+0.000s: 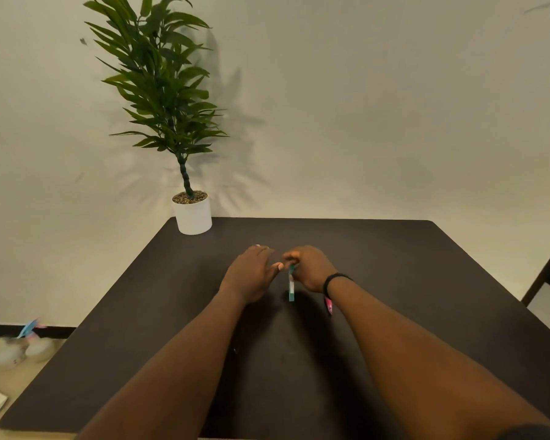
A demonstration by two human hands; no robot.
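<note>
The right hand (310, 268) pinches a teal stick (291, 287) by its top end over the worktop's (426, 281) centre. The left hand (251, 274) hovers open at its nine o'clock. So light a pinch could let it slip.

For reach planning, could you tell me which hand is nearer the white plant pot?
Left. The left hand is right of the white plant pot; the right hand lies farther right.

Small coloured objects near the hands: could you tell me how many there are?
2. A teal-and-white one is pinched by the right hand; a pink one shows just beneath the right wrist, partly hidden. The arms may hide others.
</note>
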